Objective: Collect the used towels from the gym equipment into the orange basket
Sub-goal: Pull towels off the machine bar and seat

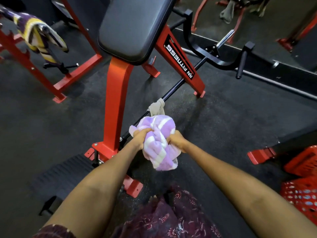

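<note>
Padded seat [132,26]: black, tilted, on a red frame [116,103].
Handle bar [214,54]: black, right of the frame.
Floor [223,117]: dark rubber matting.
Label [180,60]: white lettering on a red leg.

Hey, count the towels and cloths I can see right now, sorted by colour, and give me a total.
Lilac and white striped towel, held by left hand and right hand: 1
Purple, yellow and white striped towel: 1
Grey cloth: 1
Grey cloth in the mirror: 1
Total: 4

Bunched lilac-and-white striped towel [159,141] held in the air; orange basket [301,196] at right
</note>
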The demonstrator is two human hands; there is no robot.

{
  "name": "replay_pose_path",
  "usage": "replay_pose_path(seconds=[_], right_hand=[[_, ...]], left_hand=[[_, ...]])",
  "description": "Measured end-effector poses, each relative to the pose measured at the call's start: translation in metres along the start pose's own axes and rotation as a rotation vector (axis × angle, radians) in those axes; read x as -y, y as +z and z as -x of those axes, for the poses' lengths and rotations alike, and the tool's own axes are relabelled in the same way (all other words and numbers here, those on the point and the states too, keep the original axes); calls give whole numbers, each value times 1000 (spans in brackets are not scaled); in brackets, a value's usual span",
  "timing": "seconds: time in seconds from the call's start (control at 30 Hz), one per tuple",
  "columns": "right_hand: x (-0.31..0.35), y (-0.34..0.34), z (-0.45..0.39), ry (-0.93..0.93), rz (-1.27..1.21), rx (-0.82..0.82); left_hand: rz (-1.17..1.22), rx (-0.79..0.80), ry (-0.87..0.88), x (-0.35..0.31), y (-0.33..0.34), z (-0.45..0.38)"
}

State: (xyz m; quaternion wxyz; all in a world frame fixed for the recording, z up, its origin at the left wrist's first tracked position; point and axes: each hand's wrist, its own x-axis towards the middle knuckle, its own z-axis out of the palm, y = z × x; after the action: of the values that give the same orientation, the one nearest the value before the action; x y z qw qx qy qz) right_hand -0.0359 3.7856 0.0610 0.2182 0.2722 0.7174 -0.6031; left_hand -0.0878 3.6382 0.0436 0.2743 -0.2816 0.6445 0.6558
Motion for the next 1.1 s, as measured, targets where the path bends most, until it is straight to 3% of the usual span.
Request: replay_pose_path(seconds=[0.2, 0.47, 0.73, 0.77, 0.87, 0.93, 1.03, 1.07, 1.1], right_hand=[[22, -25, -61, 104, -135, -64], [54, -49, -175, 171, -97, 27], [48, -52, -288, 136, -154, 14], [42, -50, -307, 133, -158, 14], [22, -45, -358, 120, -148, -15], [10, -39, -387, 112, -115, -11], [-8, -24, -429, 61, -63, -3], [-11, -20, -441, 32, -14, -20], [-13, -16, -456, -5, 42, -29]], left_hand=[[60, -173, -58, -4, 10, -58], [33, -397, -84, -30, 47, -130], [193, -228, -172, -48, 67, -197], [332, -267, -36, -50, 78, -209], [1266, -507, 658, -40, 144, -234], [1496, -571, 828, -44, 166, -262], [1349, -619, 894, -11, 154, -307], [1138, -660, 796, 1, 136, -324], [904, -594, 690, 18, 113, -349]])
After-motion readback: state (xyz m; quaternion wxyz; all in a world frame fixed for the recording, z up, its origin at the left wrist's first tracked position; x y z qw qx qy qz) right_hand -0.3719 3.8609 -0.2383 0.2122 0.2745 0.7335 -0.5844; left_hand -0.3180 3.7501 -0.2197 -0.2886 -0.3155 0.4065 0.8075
